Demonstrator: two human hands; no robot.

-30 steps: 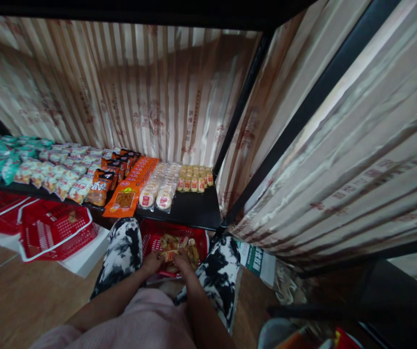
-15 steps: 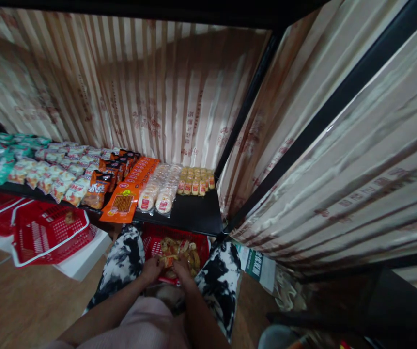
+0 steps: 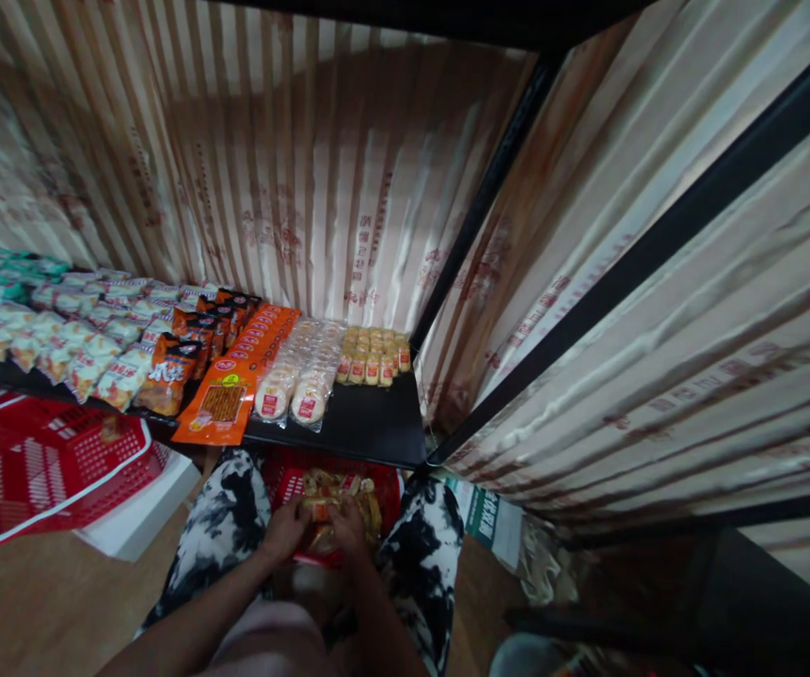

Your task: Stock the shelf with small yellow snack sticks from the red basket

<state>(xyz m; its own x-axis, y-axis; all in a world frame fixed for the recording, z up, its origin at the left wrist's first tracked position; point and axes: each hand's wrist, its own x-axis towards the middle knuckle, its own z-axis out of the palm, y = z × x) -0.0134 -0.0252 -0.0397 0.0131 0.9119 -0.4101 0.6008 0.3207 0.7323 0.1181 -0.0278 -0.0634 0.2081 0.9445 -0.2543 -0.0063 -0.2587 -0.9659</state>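
crouched before the low shelf (image 3: 369, 428) — left hand (image 3: 284, 528) and right hand (image 3: 348, 528) both closed on small snack packets (image 3: 320, 510) in the red basket (image 3: 292, 481) wedged between the knees, steadying it within easy reach.

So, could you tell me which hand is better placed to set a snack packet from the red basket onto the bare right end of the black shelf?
Right hand, probably: it lies on the packets, below that end.
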